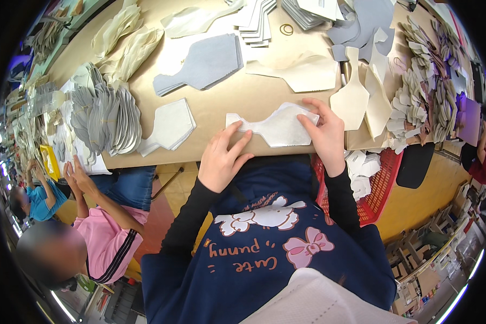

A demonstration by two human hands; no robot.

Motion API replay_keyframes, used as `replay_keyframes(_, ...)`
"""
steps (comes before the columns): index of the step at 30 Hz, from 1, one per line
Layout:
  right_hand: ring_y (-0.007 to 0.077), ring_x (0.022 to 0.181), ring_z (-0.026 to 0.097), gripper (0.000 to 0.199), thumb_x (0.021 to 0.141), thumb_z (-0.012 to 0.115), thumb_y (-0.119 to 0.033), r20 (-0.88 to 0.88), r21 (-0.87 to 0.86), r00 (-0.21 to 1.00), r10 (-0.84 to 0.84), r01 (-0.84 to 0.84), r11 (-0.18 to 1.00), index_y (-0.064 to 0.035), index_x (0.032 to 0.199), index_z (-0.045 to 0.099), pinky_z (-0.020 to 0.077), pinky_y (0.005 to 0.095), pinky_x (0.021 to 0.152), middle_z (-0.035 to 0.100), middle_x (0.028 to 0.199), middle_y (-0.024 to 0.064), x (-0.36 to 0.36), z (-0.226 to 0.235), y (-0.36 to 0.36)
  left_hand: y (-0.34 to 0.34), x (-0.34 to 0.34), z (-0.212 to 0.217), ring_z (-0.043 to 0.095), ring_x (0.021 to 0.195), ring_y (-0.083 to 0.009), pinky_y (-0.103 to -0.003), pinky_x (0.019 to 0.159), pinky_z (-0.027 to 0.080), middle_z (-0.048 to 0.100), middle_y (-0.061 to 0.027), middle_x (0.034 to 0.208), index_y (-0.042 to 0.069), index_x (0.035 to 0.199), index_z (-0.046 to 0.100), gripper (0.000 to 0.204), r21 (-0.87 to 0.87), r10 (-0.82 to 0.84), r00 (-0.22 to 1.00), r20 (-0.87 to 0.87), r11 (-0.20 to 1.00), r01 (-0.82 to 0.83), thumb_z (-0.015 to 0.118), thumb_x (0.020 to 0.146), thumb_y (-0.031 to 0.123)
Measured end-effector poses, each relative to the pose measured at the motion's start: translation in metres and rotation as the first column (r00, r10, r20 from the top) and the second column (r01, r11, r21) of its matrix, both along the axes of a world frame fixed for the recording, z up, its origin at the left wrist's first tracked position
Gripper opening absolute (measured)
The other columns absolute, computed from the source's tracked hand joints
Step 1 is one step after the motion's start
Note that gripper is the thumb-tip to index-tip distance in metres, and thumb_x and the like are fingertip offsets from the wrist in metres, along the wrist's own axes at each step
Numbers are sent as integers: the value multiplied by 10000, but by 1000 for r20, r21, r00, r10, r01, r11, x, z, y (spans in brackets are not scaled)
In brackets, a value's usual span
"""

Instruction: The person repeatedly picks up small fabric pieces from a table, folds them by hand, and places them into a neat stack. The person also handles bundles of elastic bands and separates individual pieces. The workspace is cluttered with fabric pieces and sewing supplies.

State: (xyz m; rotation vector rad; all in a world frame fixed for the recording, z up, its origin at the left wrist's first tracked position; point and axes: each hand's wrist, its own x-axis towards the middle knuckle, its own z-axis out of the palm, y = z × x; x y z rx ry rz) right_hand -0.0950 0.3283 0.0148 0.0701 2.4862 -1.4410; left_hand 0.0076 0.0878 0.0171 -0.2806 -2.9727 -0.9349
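A white cut-out piece [283,127], narrow at its left end and broad at its right, lies on the table directly in front of me. My left hand [221,156] touches its narrow end with outstretched fingertips, the fingers apart. At the broad end, my right hand [326,132] grips the edge between thumb and fingers. Whether one layer or several are under my fingers I cannot tell. To the left lies a small stack of similar white pieces [171,127]. Beyond it is a stack of grey pieces [208,62], and a cream piece [302,73] lies just past my right hand.
Bundled grey pieces [105,116] crowd the table's left. More cream pieces [351,94] and banded bundles [416,102] fill the right. A red basket [380,189] with white scraps stands below the table edge. A person in a pink shirt [110,237] sits at my left.
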Motion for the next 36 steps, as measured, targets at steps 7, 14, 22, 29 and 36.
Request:
replay_keyframes(7, 29, 604, 403, 390, 840, 749, -28, 38, 27, 999, 21, -22, 999, -45, 1225, 690, 347, 222, 528, 587, 812, -28, -2, 6, -2, 13, -14, 17, 608, 1157, -264, -395, 923, 477, 633, -86, 1277, 61, 1137, 679, 323, 63, -53, 997, -60, 996, 57, 762, 832, 128)
replay_keyframes(14, 186, 532, 549, 422, 849, 756, -144, -84, 99, 996, 20, -11, 995, -92, 1258, 667, 456, 336, 547, 650, 766, 118, 2, 4, -8, 64, -48, -9, 560, 1255, -228, -385, 975, 441, 622, -11, 1341, 73, 1268, 643, 455, 9, -61, 986, -154, 998, 63, 743, 851, 225)
replay_keyframes(22, 124, 666, 638, 470, 872, 735, -14, -33, -113, 997, -71, 67, 991, -22, 1319, 594, 530, 264, 633, 672, 837, 74, 23, 10, 8, 68, -34, -16, 381, 1444, -291, -406, 1104, 340, 445, 40, 1566, 243, 1481, 513, 644, -146, -39, 999, -17, 989, 36, 682, 891, 437)
replay_keyframes(29, 129, 736, 667, 378, 871, 721, 36, -84, -92, 986, -141, 133, 987, -12, 1231, 620, 551, 263, 667, 676, 861, 72, 39, 3, 16, 74, -33, -17, 366, 1447, -273, -448, 1147, 302, 432, 56, 1573, 277, 1485, 507, 557, -249, -19, 1000, 8, 968, 21, 615, 957, 420)
replay_keyframes(36, 182, 743, 644, 352, 845, 742, 16, -88, -44, 985, -151, 148, 988, -33, 1181, 653, 540, 317, 683, 653, 878, 67, 43, -2, 15, 83, -34, -8, 336, 1453, -335, -507, 1167, 278, 412, -5, 1577, 281, 1450, 542, 515, -209, 20, 999, 48, 978, -9, 622, 942, 303)
